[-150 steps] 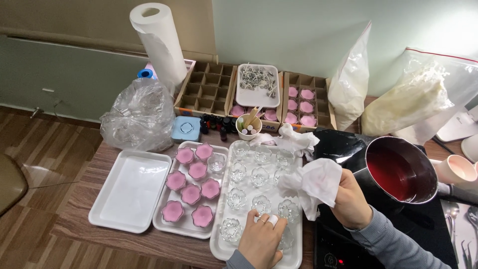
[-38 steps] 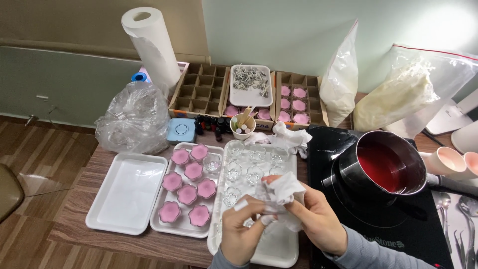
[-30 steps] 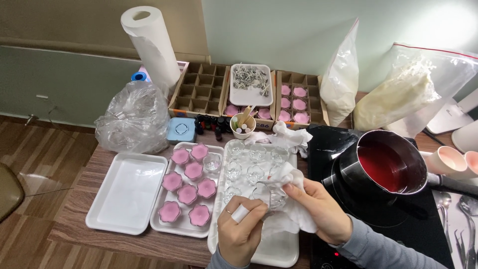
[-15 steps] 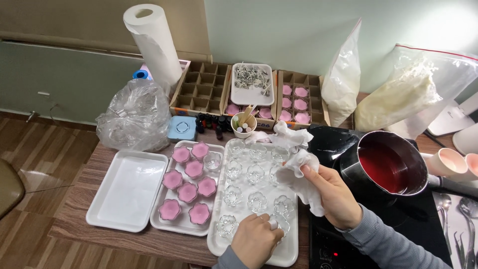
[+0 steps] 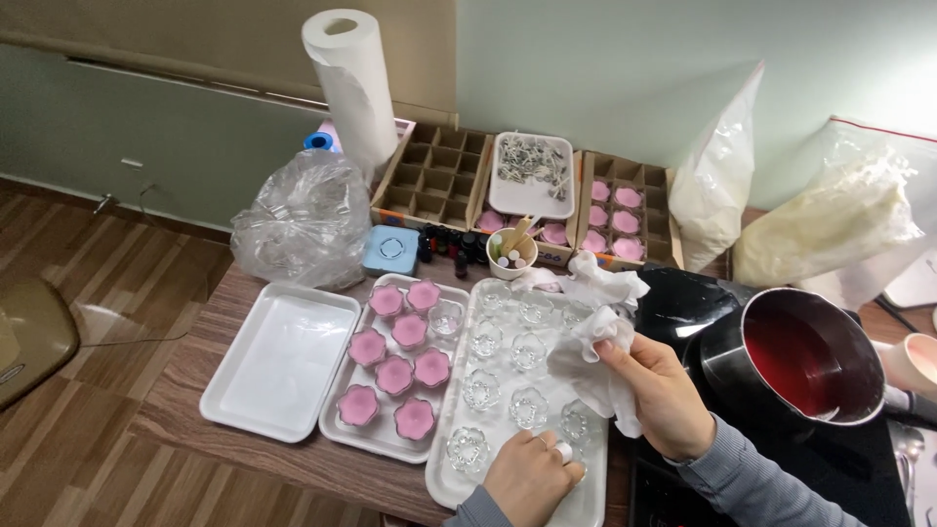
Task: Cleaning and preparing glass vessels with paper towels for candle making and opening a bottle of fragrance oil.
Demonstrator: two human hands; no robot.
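Head view, right hand point(image 5: 656, 395) gripping crumpled tissue point(image 5: 597, 361), hanging downward

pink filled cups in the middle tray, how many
7, in the middle tray: two at the back, two next, two more, and two at the front... no: front pair makes 8.

A dark wood-grain table point(image 5: 185, 390) carries three white trays side by side along its near edge: an empty one point(image 5: 281, 359) toward the left corner, a middle tray point(image 5: 344, 441) of pink-filled cups, and a longer tray point(image 5: 449, 483) of clear flower-shaped glass cups. Along the far edge stand a crumpled clear plastic bag point(image 5: 293, 220), a paper towel roll point(image 5: 353, 88), cardboard divider boxes point(image 5: 431, 176) and two white sacks point(image 5: 717, 181). At the right end sits a black cooktop point(image 5: 683, 298).
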